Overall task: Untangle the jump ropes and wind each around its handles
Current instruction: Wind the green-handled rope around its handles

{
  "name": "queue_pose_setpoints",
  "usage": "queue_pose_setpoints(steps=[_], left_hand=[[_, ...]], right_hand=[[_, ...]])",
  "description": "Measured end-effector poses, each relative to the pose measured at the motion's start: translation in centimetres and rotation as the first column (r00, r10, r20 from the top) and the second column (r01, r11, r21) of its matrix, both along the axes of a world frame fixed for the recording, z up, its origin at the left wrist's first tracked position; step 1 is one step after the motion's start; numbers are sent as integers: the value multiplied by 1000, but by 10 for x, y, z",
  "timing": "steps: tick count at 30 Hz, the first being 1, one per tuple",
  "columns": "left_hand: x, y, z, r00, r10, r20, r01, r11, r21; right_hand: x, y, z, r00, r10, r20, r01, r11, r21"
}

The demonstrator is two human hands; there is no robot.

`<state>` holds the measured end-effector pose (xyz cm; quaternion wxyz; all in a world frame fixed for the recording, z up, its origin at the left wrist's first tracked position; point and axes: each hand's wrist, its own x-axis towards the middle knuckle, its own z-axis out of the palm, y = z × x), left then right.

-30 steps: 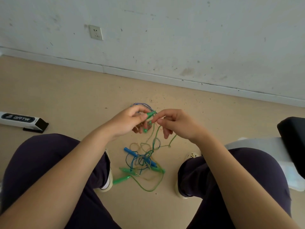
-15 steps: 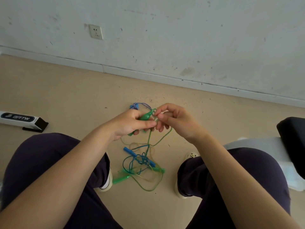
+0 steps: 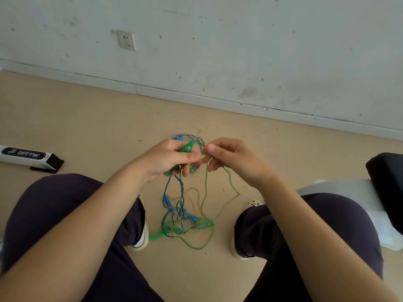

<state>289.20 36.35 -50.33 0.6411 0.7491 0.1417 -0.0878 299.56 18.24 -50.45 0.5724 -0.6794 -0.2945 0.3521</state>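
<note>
Nearest, between the person's shoes, the tangle of jump ropes [image 3: 184, 223] is lying on the floor [image 3: 87, 127], green and blue cords knotted around blue and green handles. Strands are rising from it to the hands above. The left hand [image 3: 168, 159] is gripping a green handle [image 3: 187, 147], fingers curled round it. The right hand [image 3: 229, 158], touching the left at the fingertips, is pinching a green cord [image 3: 231, 184] that is looping down. Farther, near the floor's left edge, a white-and-black box [image 3: 28, 156] is lying; a wall socket [image 3: 126, 40] is sitting beyond.
</note>
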Motion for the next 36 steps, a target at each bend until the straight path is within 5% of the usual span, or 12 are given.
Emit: queue_pose_setpoints(steps=[8, 13, 16, 22, 32, 36], left_hand=[[1, 5, 3, 984, -128, -128, 132, 991, 25], [-2, 19, -5, 983, 0, -183, 66, 933, 353], [-2, 19, -2, 993, 51, -111, -14, 952, 307], [-1, 1, 0, 989, -89, -114, 111, 975, 195], [0, 0, 0, 992, -92, -85, 104, 982, 155], [1, 4, -1, 994, -78, -82, 91, 982, 165]], right_hand=[[-1, 1, 7, 954, -26, 298, 103, 963, -248], [21, -12, 6, 861, -415, 295, 447, 893, -49], [22, -15, 7, 927, -313, 208, 331, 942, -54], [2, 1, -5, 994, -44, 100, 53, 995, -89], [-3, 3, -4, 993, -46, 113, 59, 992, -116], [-4, 4, 1, 969, 7, 245, 56, 967, -248]])
